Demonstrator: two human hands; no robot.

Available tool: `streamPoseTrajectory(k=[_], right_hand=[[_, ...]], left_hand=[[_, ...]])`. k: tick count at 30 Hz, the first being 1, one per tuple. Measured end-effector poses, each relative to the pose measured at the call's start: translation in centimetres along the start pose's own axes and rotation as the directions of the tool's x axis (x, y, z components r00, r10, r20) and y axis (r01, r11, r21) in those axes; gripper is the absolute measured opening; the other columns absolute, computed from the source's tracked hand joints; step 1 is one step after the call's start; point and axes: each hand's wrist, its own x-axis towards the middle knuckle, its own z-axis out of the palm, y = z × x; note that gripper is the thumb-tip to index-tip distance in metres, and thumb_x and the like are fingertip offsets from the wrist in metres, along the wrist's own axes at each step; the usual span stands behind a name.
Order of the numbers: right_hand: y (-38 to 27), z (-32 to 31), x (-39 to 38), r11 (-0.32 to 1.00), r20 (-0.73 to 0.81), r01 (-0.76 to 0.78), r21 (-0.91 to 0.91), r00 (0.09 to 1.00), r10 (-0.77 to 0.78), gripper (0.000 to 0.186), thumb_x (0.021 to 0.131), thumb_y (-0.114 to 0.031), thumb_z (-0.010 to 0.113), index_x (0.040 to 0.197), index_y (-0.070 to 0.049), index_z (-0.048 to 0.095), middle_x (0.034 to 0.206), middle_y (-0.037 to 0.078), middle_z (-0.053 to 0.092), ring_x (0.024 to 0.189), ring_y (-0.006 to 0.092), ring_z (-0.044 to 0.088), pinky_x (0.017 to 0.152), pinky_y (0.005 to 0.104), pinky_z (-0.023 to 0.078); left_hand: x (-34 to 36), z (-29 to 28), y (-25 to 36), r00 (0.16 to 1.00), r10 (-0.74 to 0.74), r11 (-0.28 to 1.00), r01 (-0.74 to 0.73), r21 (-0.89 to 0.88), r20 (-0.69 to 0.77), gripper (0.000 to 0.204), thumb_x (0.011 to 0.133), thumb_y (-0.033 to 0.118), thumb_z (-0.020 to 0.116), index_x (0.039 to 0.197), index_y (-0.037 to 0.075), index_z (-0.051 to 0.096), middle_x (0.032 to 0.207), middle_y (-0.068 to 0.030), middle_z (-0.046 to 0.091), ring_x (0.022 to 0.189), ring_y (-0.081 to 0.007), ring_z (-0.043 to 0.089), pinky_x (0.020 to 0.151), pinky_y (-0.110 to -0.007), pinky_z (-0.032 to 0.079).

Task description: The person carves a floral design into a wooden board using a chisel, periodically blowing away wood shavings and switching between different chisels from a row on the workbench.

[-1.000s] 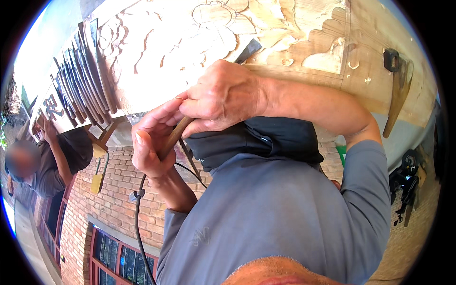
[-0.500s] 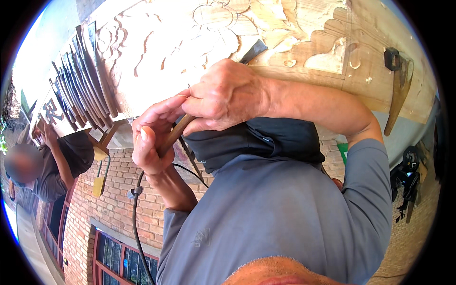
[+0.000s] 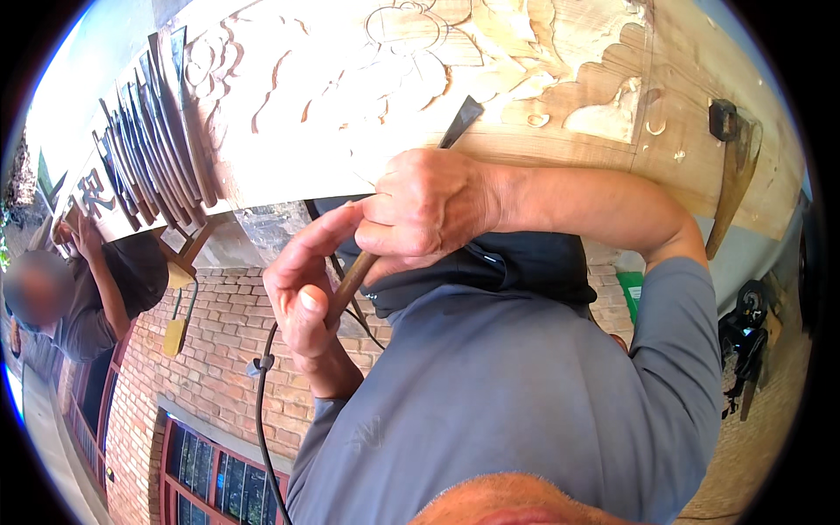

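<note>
A wood-carving chisel (image 3: 352,285) slants across my front, its flat dark blade (image 3: 462,121) pointing up and right over the near edge of a carved wooden panel (image 3: 560,144). My right hand (image 3: 426,206) is closed around its shaft, knuckles up. At the lower end of the wooden handle, my left hand (image 3: 306,293) cups the butt against its palm, thumb raised and fingers stretched toward my right hand. Flower and leaf relief (image 3: 516,52) covers the panel beyond the blade, with pencil lines in places. My right hand hides the middle of the chisel.
Several chisels (image 3: 153,144) lie in a row at the panel's left. A wooden mallet (image 3: 737,171) with a dark head lies at the right. Wood shavings (image 3: 537,120) dot the panel. Another person (image 3: 87,289) works at the far left, by a brick wall (image 3: 227,341). A black cable (image 3: 260,411) hangs beside my left arm.
Both hands have drawn the chisel back toward my body and slightly right, off the panel's edge. More of the blade shows above my right hand.
</note>
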Motion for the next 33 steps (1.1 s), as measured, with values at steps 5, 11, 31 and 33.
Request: streamPoseTrajectory(k=[5,11,31,33], right_hand=[[-0.7,0.1,-0.2,0.997,0.083,-0.008,0.073,0.997,0.002,0.047,0.082,-0.050,0.085,0.071,-0.015,0.055,0.064,0.001,0.059,0.060,0.0263,0.065,0.053,0.0399,0.052],[0.5,0.3,-0.2,0.997,0.029,0.001,0.082,1.000,-0.003,0.049,0.082,-0.052,0.084,0.071,-0.014,0.055,0.063,0.002,0.059,0.058,0.0258,0.066,0.051,0.0382,0.051],[1.6,1.1,0.1,0.995,-0.057,-0.081,-0.061,0.995,0.077,0.024,0.086,-0.035,0.079,0.096,-0.013,0.073,0.074,0.003,0.062,0.071,0.0238,0.069,0.063,0.0385,0.056],[1.5,0.4,0.6,0.994,-0.188,-0.028,-0.107,0.982,0.008,0.025,0.087,-0.028,0.077,0.108,-0.014,0.078,0.080,0.003,0.063,0.078,0.0244,0.069,0.069,0.0402,0.057]], left_hand=[[-1.9,1.6,0.3,0.994,0.007,0.997,-0.016,-0.076,-0.107,0.097,0.099,0.067,0.063,0.139,-0.021,0.059,0.140,-0.0375,0.064,0.135,-0.0432,0.064,0.121,-0.050,0.044],[-0.2,-0.6,-1.4,0.993,0.103,0.994,-0.106,-0.037,-0.065,0.088,0.110,0.064,0.041,0.129,-0.018,0.067,0.134,-0.0416,0.066,0.132,-0.0484,0.065,0.120,-0.056,0.045],[3.4,-3.0,-2.9,0.992,0.122,0.988,-0.123,-0.096,-0.015,0.069,0.115,0.047,0.038,0.113,-0.013,0.072,0.124,-0.0367,0.072,0.121,-0.0427,0.070,0.116,-0.052,0.047],[3.7,-2.9,-2.8,0.993,0.108,0.986,-0.112,-0.125,-0.043,0.068,0.116,0.045,0.038,0.113,-0.013,0.072,0.122,-0.0356,0.073,0.118,-0.0407,0.072,0.113,-0.050,0.049]])
